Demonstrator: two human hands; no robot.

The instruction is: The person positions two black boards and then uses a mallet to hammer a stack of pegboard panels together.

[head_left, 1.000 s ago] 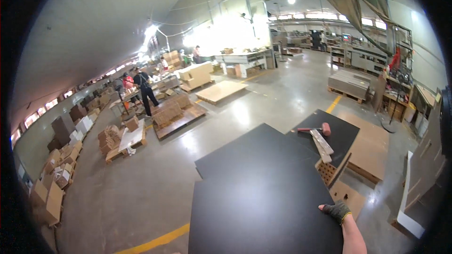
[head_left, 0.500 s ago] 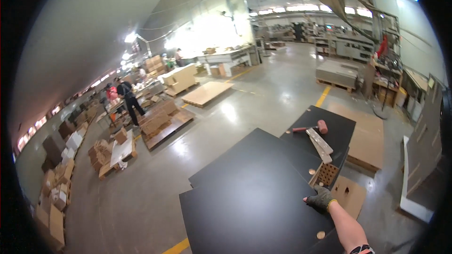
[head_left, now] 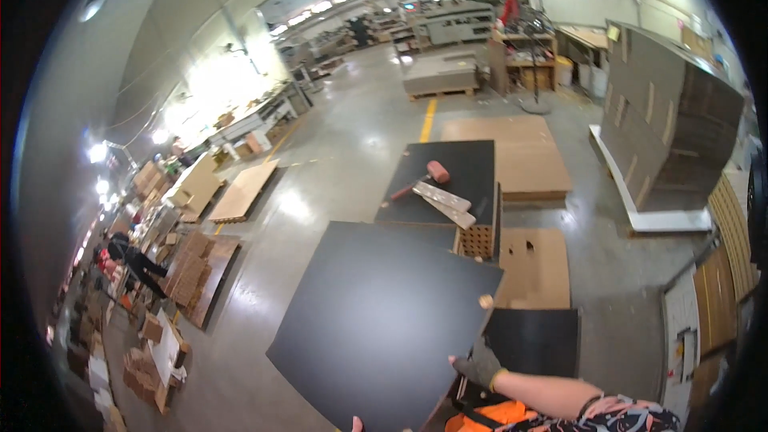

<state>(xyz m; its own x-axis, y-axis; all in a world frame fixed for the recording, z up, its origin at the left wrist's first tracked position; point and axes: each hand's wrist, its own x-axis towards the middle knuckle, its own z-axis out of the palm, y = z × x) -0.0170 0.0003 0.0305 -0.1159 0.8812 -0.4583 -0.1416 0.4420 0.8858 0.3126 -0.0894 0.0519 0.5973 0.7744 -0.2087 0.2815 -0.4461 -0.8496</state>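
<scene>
A large dark panel [head_left: 376,304] spreads out in front of me. My right hand [head_left: 478,366], in a dark glove with bare fingertips, is closed on its right edge, thumb on top and the other fingers mostly hidden. Of my left hand [head_left: 358,425] only a bare fingertip shows over the panel's near edge, at the bottom of the picture; the rest is out of sight. Beyond the panel, a black-topped stack [head_left: 448,158] carries a mallet [head_left: 438,172] with a reddish head and two pale strips [head_left: 442,199]. A perforated brown block [head_left: 478,241] shows at its near end.
Brown boards [head_left: 512,152] lie behind and right of the stack, with another brown board [head_left: 534,268] and a black panel [head_left: 544,340] nearer. A tall wrapped stack [head_left: 656,120] stands right on a white-edged base. At far left a person [head_left: 136,260] works among cardboard.
My view has swung to the right. The dark panel has turned and shifted off the stack toward me, with my right hand on its edge. A left fingertip has come into view.
</scene>
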